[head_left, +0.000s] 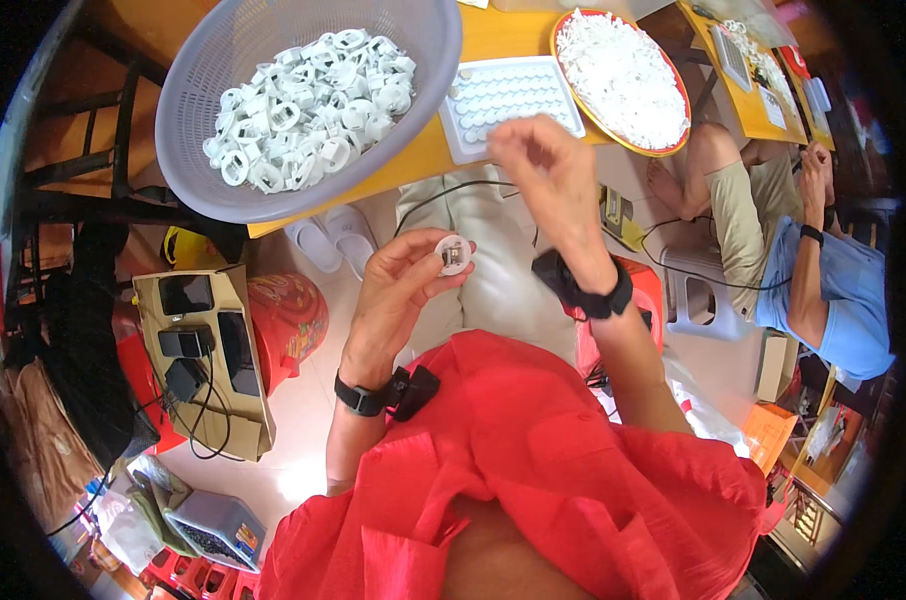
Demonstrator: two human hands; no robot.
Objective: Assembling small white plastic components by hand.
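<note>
Between the thumb and fingers of my left hand (398, 285) is a small round white plastic part (454, 255), held above my lap, with metal pieces showing in its middle. My right hand (553, 175) is raised over the near edge of the table, beside a white tray (460, 148) with rows of round white pieces. Its fingers are curled together and slightly blurred, so whatever they may hold cannot be made out. To the left stands a large grey basket (178, 130) filled with white plastic parts (313, 110).
A red-and-yellow round platter (685, 105) heaped with small white pieces lies right of the tray on the yellow table (413, 150). On the left, a cardboard box (253, 400) holds black devices and cables. A co-worker in a blue shirt (833, 285) sits at the right.
</note>
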